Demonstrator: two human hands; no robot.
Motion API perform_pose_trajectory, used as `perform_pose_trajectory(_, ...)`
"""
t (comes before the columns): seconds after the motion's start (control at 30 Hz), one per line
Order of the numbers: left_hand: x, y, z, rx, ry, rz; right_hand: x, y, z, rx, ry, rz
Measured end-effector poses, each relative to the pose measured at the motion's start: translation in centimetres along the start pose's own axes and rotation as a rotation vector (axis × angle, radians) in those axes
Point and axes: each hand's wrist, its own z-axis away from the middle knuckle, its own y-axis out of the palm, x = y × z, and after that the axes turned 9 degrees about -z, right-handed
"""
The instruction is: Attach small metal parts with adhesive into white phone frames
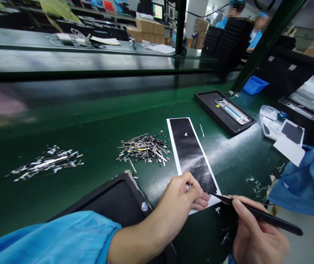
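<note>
Over the near end of a white-edged sheet (194, 156) with rows of narrow black strips, my left hand (183, 192) is closed in a pinch; the small thing at its fingertips cannot be made out. My right hand (255, 231) grips black tweezers (272, 219), whose tips point left and meet the sheet's near edge by my left fingers. Left of the sheet lies a heap of thin flex cables (146, 146). Another, looser pile of such strips (48, 163) is farther left. A black foam tray (102, 200) sits under my left forearm.
A black tray (209, 106) with a phone frame (233, 110) stands beyond the sheet. Behind it are a blue bin (255, 85) and a slanting green post (266, 47). A co-worker's blue sleeve (307, 179) and hand reach in at right, near plastic bags and white cards (288, 150).
</note>
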Motion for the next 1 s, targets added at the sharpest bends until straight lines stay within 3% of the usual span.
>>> perform_pose_trajectory(0.23,0.6,-0.3,-0.3,0.061,0.047,0.023,-0.2,-0.5,-0.4,0.033,0.071,-0.022)
perform_pose_trajectory(0.3,0.8,-0.5,-0.3,0.084,0.102,0.008,-0.3,-1.2,-0.6,0.145,0.154,-0.041)
perform_pose_trajectory(0.43,0.7,-0.7,-0.1,0.08,0.157,-0.07,-0.2,-2.0,-0.8,0.51,0.329,-0.143)
perform_pose_trajectory(0.6,0.4,-0.5,0.1,0.084,0.135,-0.2,0.2,-1.9,-0.9,0.645,0.522,-0.222)
perform_pose_trajectory(0.7,0.3,-0.5,0.2,0.114,0.147,-0.24,0.1,-2.0,-1.1,0.585,0.459,-0.178)
perform_pose_trajectory(0.87,0.0,-0.7,0.2,0.129,0.063,-0.144,-0.1,-1.3,-1.1,0.225,0.146,-0.002)
perform_pose_trajectory(1.0,-0.2,-0.8,0.3,0.132,0.051,-0.151,0.3,-0.3,-0.8,0.123,0.139,0.003)
